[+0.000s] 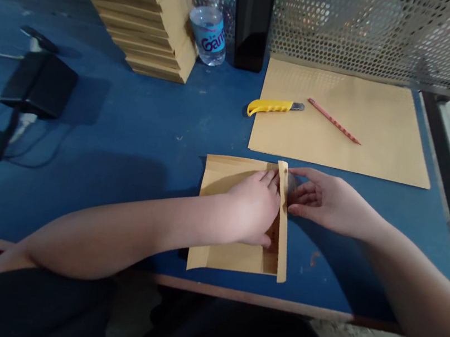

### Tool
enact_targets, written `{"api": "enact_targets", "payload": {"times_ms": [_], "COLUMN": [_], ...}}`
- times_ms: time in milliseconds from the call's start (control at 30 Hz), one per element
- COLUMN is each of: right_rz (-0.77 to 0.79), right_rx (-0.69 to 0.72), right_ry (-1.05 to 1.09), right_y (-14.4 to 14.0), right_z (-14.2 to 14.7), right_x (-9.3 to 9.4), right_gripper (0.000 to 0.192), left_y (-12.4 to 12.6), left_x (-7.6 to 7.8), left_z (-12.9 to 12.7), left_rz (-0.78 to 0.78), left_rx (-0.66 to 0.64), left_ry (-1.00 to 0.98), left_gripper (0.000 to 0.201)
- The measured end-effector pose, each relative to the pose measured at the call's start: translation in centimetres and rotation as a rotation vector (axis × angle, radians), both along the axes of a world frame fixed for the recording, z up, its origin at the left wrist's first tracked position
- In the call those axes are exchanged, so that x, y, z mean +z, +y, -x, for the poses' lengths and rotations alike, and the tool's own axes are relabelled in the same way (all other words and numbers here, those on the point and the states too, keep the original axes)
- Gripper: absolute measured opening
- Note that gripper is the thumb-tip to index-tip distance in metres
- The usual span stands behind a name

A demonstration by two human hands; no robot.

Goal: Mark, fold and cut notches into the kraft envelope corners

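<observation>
A brown kraft paper piece [227, 177] with folded-up edges lies near the front of the table. My left hand [254, 204] rests flat on it, fingers stretched toward the raised strip [282, 228] along its right side; the fingertips are partly hidden there. Just outside that strip is my right hand [322, 200], its index finger reaching to the strip's far end. The thumb is apart from the index finger and the other fingers are loosely curled. Nothing can be clearly made out in the right hand.
Behind lie a brown paper sheet [337, 154], a yellow utility knife [270, 106] and a red pencil [335, 122]. A stack of folded brown paper [161, 29], a water bottle [209, 36] and a black post [252, 20] stand farther back. A black box with cables [41, 84] sits left.
</observation>
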State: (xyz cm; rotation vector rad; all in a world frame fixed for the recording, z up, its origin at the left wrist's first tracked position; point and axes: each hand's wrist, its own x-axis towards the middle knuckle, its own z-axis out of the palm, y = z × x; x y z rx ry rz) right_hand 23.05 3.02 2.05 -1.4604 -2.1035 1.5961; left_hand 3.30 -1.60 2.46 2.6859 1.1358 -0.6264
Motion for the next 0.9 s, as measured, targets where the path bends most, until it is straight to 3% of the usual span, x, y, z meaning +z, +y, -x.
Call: {"api": "enact_targets", "payload": {"times_ms": [367,700,900], "right_rz": [0.089,0.112,0.147], "right_rx": [0.046,0.062,0.09], "right_ry": [-0.021,-0.035,-0.019], "right_y": [-3.7,-7.9,-10.5], "right_z": [-0.3,-0.6,-1.3], "right_x": [1.1,1.7,1.6], "right_gripper": [0.076,0.068,0.073], "left_y": [-0.2,-0.4,-0.5], "left_x": [0.1,-0.1,0.2], "left_z": [0.2,0.4,0.3], "left_rz": [-0.011,-0.026,-0.008], "left_rx": [0.016,0.029,0.014], "left_ry": [-0.043,-0.08,-0.043], "left_gripper": [0.109,0.111,0.113]}}
